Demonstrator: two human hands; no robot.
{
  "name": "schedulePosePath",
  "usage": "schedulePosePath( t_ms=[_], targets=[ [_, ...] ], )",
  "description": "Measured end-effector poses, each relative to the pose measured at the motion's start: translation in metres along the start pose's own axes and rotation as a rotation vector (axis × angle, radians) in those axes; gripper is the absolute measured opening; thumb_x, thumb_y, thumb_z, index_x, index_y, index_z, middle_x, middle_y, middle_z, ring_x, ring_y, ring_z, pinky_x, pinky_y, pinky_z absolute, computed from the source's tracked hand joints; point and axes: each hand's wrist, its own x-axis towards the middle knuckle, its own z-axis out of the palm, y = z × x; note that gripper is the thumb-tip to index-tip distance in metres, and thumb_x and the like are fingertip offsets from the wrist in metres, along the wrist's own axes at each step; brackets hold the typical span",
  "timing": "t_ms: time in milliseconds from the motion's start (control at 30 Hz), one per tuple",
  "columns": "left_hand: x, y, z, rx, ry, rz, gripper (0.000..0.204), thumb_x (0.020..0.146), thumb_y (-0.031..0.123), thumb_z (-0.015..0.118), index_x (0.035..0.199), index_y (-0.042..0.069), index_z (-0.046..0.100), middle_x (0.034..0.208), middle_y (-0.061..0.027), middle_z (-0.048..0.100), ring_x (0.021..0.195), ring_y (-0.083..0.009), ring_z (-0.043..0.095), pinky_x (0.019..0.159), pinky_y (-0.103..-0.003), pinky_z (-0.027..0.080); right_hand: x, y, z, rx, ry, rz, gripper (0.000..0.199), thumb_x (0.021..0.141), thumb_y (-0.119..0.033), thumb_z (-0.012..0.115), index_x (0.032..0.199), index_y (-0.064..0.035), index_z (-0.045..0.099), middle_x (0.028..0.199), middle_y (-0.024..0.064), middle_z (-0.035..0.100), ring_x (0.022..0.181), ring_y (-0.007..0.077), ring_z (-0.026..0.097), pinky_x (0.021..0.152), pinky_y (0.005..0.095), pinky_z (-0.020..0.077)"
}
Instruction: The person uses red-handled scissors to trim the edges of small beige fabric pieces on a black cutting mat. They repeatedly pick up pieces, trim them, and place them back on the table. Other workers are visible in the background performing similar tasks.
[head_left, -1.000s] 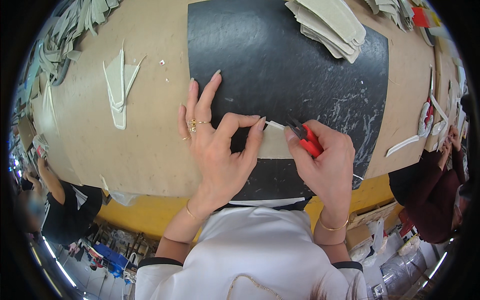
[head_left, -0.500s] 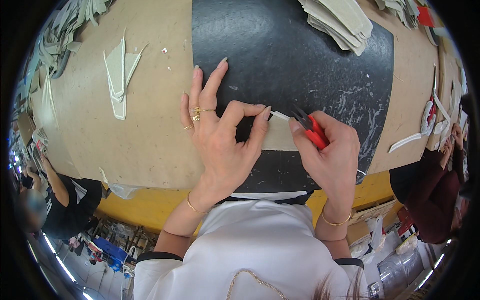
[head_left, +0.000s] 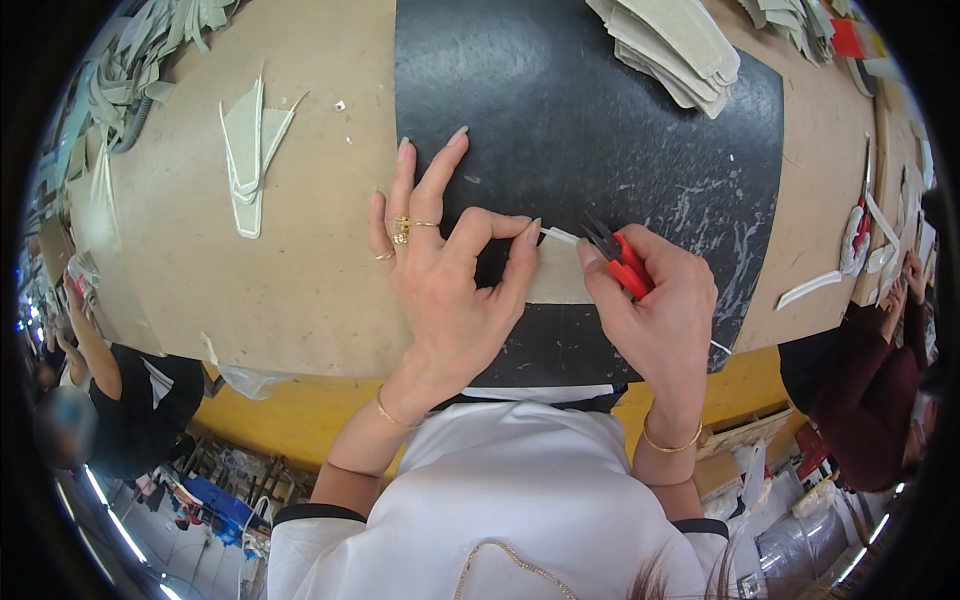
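Note:
A beige fabric piece (head_left: 556, 276) with a white trim strip along its far edge lies on the black mat, stretched between my hands. My left hand (head_left: 450, 262) pinches the strip's left end between thumb and forefinger, its other fingers spread. In my right hand (head_left: 660, 300) are red-handled thread snips (head_left: 626, 266), their dark blades pointing away to the upper left. The right thumb tip rests at the right end of the trim, close beside the blades. My right hand hides the rest of the piece on that side.
A stack of beige pieces (head_left: 672, 50) lies at the mat's far edge. White-edged pieces (head_left: 246, 160) overlap on the tan table at left, with fabric strips (head_left: 150, 60) heaped beyond. Scissors (head_left: 857, 225) and a white curved strip (head_left: 808, 288) lie at right. Co-workers sit on both sides.
The view has shifted slightly. Both hands keep nearly the same hold on the fabric and snips. At the far left, a co-worker's arm has moved a little.

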Motion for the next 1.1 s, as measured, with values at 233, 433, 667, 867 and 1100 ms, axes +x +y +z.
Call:
schedulePosePath(
  t_ms=[233, 433, 667, 867, 1100],
  targets=[
    [-0.009, -0.003, -0.001, 0.007, 0.044, 0.056, 0.017, 0.082, 0.015, 0.075, 0.097, 0.014, 0.067, 0.145, -0.0101, 0.050, 0.143, -0.0355, 0.034, 0.117, -0.051, 0.010, 0.000, -0.001, -0.002, -0.036, -0.037, 0.019, 0.018, 0.077, -0.021, 0.069, 0.073, -0.0049, 0.064, 0.054, 0.0117, 0.057, 0.053, 0.0331, 0.061, 0.053, 0.0382, 0.0469],
    [-0.042, 0.005, -0.005, 0.189, -0.205, 0.412, 0.041, 0.080, 0.010, 0.069, 0.121, 0.011, 0.066, 0.146, -0.0079, 0.052, 0.139, -0.0262, 0.044, 0.117, -0.047, 0.024, 0.001, 0.001, -0.002, -0.035, -0.035, -0.018, 0.021, 0.078, -0.025, 0.070, 0.073, -0.0059, 0.064, 0.057, 0.0118, 0.059, 0.056, 0.0333, 0.063, 0.054, 0.0395, 0.0481],
    [-0.047, 0.003, 0.001, 0.204, -0.318, 0.353, 0.051, 0.080, 0.011, 0.069, 0.129, 0.005, 0.059, 0.152, -0.0125, 0.043, 0.142, -0.0310, 0.039, 0.117, -0.051, 0.024, 0.000, 0.004, -0.002, -0.038, -0.036, -0.043, 0.020, 0.080, -0.024, 0.069, 0.075, -0.0049, 0.065, 0.059, 0.0124, 0.061, 0.057, 0.0338, 0.064, 0.055, 0.0395, 0.0488],
    [-0.052, 0.008, 0.008, 0.293, -0.269, 0.363, 0.053, 0.079, 0.010, 0.067, 0.131, 0.002, 0.056, 0.152, -0.0161, 0.042, 0.144, -0.0319, 0.037, 0.116, -0.053, 0.024, -0.006, -0.006, -0.003, -0.003, 0.039, -0.141, 0.023, 0.081, -0.020, 0.070, 0.072, -0.0029, 0.059, 0.055, 0.0106, 0.052, 0.050, 0.0293, 0.050, 0.052, 0.0376, 0.0414],
    [-0.053, 0.010, 0.007, 0.286, -0.298, 0.327, 0.058, 0.079, 0.008, 0.066, 0.134, 0.002, 0.053, 0.153, -0.0169, 0.041, 0.144, -0.0325, 0.037, 0.113, -0.053, 0.028, -0.012, 0.006, -0.021, -0.004, 0.031, -0.175, 0.032, 0.081, -0.020, 0.074, 0.068, -0.0004, 0.052, 0.052, 0.0108, 0.042, 0.046, 0.0238, 0.039, 0.048, 0.0329, 0.0345]
  ],
)
